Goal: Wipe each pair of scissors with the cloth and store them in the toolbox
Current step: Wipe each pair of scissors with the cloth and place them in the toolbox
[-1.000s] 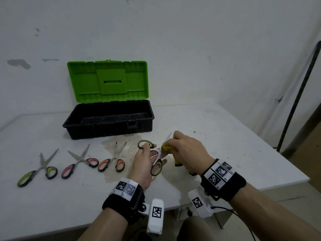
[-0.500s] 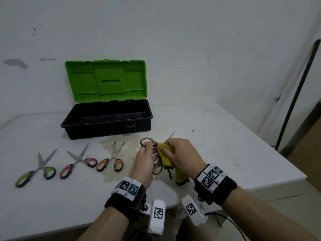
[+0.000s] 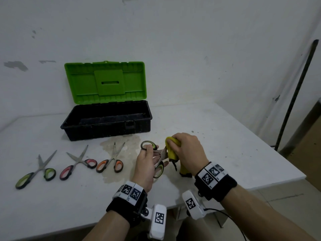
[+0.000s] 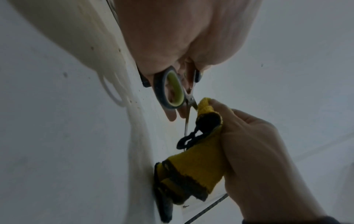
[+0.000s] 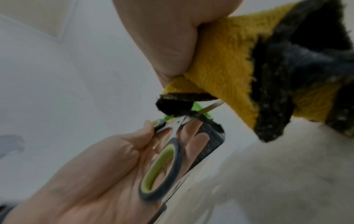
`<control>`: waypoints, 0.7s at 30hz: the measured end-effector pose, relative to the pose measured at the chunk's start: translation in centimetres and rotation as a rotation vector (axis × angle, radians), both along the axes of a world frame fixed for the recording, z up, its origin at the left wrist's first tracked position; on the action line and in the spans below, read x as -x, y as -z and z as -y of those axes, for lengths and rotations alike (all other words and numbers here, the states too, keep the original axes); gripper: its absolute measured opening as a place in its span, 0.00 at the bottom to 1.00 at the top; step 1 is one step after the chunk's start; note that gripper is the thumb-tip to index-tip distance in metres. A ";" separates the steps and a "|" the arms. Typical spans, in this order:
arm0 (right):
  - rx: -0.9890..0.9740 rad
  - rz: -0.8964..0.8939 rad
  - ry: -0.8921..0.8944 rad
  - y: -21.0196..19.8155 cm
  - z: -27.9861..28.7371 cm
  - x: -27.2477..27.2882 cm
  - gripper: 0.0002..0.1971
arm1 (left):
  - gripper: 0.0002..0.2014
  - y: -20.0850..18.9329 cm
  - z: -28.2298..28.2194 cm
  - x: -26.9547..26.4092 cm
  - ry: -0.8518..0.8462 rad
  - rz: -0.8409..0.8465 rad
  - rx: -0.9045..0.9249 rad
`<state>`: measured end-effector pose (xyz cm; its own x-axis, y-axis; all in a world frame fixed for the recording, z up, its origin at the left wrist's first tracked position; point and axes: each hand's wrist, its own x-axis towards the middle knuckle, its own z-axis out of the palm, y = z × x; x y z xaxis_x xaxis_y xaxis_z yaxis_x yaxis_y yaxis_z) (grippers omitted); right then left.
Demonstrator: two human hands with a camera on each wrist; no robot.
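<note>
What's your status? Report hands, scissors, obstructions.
Left hand grips green-handled scissors. Right hand wraps yellow cloth round blades. Toolbox open, nothing blocking.

Table [image 3: 225, 136]: white, scuffed; tan stain [image 3: 119, 145] near centre.
Wall [image 3: 191, 40]: white, paint chipped far left.
Pole [image 3: 295, 94]: dark, leaning, right.
</note>
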<state>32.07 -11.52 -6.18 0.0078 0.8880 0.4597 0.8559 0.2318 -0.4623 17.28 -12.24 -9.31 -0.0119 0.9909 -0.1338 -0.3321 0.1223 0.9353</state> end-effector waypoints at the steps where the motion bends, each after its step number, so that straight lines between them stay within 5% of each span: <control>1: -0.019 -0.002 -0.035 0.1 0.2 0.2 0.16 | 0.18 -0.1 0.0 0.0 0.000 -0.003 0.002; 5: 0.031 0.112 -0.165 1.0 1.7 1.6 0.16 | 0.19 -0.3 -0.3 0.3 0.002 0.047 0.014; 11: 0.004 0.008 -0.003 0.4 0.7 -1.2 0.10 | 0.19 -0.6 -0.5 1.1 -0.030 0.124 0.041; 16: -0.052 -0.126 -0.056 -0.7 0.8 -1.5 0.09 | 0.21 -0.5 -1.0 1.9 0.008 -0.097 0.030; 21: 0.040 -0.357 -0.061 -1.3 0.7 -2.1 0.06 | 0.04 -0.3 -1.4 2.9 0.085 -0.320 -0.082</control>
<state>34.21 -12.21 -4.91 0.1080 0.9091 0.4023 0.6239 0.2531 -0.7394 14.43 -10.80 -9.00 0.0430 0.9975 -0.0560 -0.0117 0.0566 0.9983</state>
